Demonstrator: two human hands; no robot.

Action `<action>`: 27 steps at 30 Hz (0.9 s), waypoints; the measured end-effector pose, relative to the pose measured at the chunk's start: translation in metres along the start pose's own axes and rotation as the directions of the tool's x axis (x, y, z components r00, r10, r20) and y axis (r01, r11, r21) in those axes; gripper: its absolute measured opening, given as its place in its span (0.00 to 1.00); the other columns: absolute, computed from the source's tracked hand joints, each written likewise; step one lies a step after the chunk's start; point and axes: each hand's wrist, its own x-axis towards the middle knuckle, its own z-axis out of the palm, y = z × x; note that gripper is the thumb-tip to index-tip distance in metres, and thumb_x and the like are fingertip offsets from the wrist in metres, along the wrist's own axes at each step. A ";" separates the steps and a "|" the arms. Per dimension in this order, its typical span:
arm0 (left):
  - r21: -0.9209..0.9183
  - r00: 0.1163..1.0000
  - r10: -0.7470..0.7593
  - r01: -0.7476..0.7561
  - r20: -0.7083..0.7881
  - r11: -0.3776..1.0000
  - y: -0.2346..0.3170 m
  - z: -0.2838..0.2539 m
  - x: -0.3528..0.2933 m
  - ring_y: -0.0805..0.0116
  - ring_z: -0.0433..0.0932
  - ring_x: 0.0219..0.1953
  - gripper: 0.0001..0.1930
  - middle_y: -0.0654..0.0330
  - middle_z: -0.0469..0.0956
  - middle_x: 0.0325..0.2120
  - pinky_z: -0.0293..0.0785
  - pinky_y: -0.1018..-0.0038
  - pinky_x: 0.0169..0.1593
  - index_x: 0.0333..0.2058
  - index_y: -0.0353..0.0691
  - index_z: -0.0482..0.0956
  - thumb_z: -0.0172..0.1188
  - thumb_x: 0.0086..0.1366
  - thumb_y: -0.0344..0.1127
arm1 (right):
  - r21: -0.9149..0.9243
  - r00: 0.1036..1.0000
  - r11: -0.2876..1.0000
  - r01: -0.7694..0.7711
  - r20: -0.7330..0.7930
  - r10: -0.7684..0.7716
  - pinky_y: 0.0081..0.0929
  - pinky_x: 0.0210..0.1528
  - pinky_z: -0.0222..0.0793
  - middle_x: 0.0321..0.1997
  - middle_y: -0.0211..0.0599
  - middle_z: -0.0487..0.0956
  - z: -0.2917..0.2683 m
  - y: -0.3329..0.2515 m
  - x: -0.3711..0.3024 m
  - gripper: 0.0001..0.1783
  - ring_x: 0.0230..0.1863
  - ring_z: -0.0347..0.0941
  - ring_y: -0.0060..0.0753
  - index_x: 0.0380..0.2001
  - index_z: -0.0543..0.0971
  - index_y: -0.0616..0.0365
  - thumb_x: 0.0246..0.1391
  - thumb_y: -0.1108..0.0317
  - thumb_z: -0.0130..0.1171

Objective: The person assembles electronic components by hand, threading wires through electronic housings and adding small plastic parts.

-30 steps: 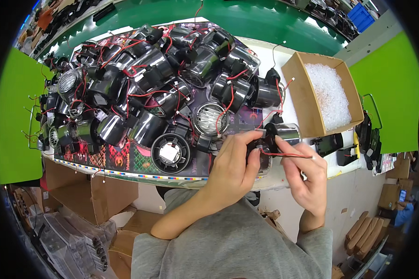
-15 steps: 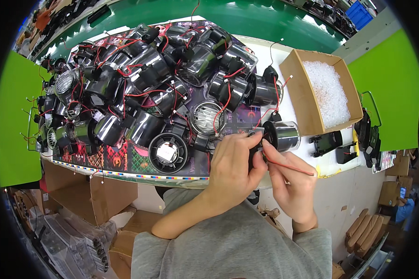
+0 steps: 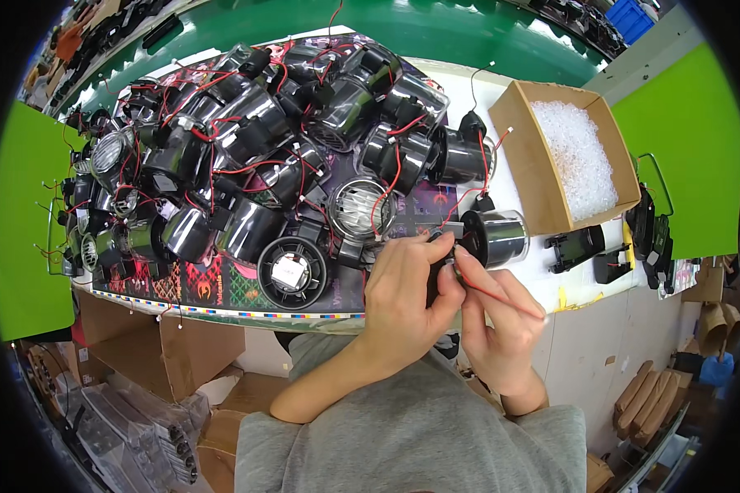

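Near the table's front edge my two hands meet, fingertips close together. My left hand is closed on a small black part, mostly hidden behind the fingers. My right hand pinches at that part, and a red wire runs out across its fingers. Just beyond them a black cylinder with a clear cover lies on its side. To the left, a round black unit with ribs and a white label rests face up, and a clear-faced unit sits behind it.
A heap of similar black cylinders with red and black wires covers the table's left and middle. At right stands a cardboard box of small clear pieces. Black plastic housings lie in front of it. Green panels flank the table.
Both hands have shifted slightly left and stay together at the black part. My right fingertips have moved lower on it, and the red wire has moved with them.
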 end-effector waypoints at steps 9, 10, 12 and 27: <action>0.130 0.991 0.136 -0.136 0.008 0.982 0.002 -0.001 0.002 0.54 0.73 0.31 0.17 0.51 0.73 0.28 0.69 0.64 0.35 0.37 0.34 0.74 0.58 0.44 0.24 | -0.071 0.996 0.995 0.071 -0.044 -0.074 0.24 0.19 0.66 0.18 0.31 0.68 -0.011 0.005 0.003 0.22 0.17 0.67 0.29 0.39 0.79 0.60 0.33 0.82 0.60; 0.127 0.991 0.137 -0.137 0.011 0.982 0.002 -0.001 0.002 0.54 0.73 0.31 0.17 0.51 0.73 0.28 0.69 0.64 0.35 0.37 0.34 0.74 0.58 0.44 0.24 | -0.031 0.998 0.997 0.068 -0.017 -0.068 0.24 0.19 0.66 0.18 0.32 0.69 -0.014 0.005 0.005 0.22 0.18 0.68 0.29 0.39 0.79 0.59 0.34 0.82 0.59; 0.117 0.990 0.140 -0.140 0.007 0.983 0.001 -0.001 0.001 0.54 0.73 0.32 0.18 0.51 0.73 0.29 0.69 0.64 0.36 0.38 0.34 0.74 0.58 0.44 0.24 | 0.011 0.998 0.998 0.063 0.009 -0.063 0.24 0.19 0.65 0.19 0.33 0.69 -0.018 0.008 0.008 0.21 0.18 0.68 0.30 0.39 0.79 0.59 0.35 0.82 0.59; -0.121 0.950 0.166 -0.138 0.263 0.983 0.042 -0.070 0.077 0.61 0.74 0.27 0.09 0.56 0.75 0.24 0.70 0.71 0.33 0.31 0.35 0.79 0.60 0.48 0.22 | 0.150 0.962 0.951 -0.272 0.021 0.272 0.10 0.25 0.56 0.22 0.22 0.68 -0.096 0.086 0.072 0.17 0.23 0.61 0.12 0.45 0.75 0.62 0.50 0.76 0.56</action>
